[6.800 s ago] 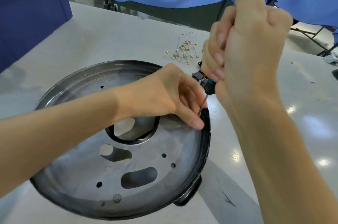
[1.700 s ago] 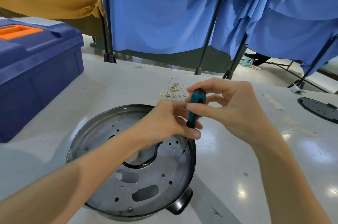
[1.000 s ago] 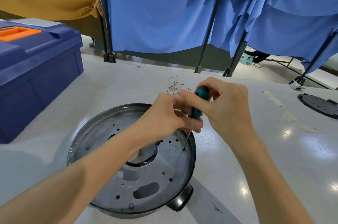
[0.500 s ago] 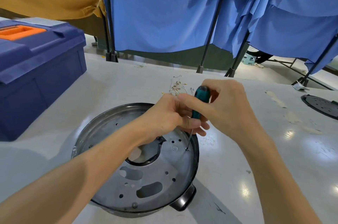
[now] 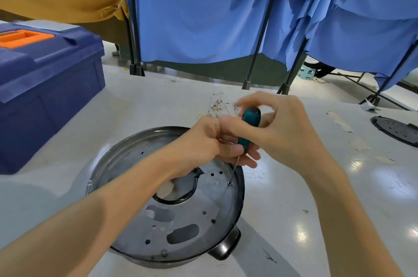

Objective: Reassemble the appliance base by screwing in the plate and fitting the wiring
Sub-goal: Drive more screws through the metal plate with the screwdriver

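Fingers of the right hand (image 5: 282, 132) have shifted on the top of the screwdriver (image 5: 248, 127) since half a second ago. They now look lifted and blurry, as if they are taking a new hold for one more twist. The thumb and the lower fingers pinch the green handle, so this grip is closed on the tool, but only lightly at the top. The left hand (image 5: 203, 141) is curled round the bottom of the handle, where the thin metal rod starts, and steadies it.

The tip has not moved. It sits in the same screw (image 5: 230, 183) near the right edge of the plate (image 5: 192, 209). I think the screw is going in bit by bit. I cannot tell how far down it is.

The plate is grey, round metal with many holes and a big opening in the middle with a black ring. It lies flat in the dark base (image 5: 224, 249), which stands on the worktop (image 5: 294, 209) right in front of the person. A second screw (image 5: 164, 253) shows at the near edge. The wires (image 5: 217, 107) lie in a small tangle behind the hands, apart from the base, so fitting them seems still to come.
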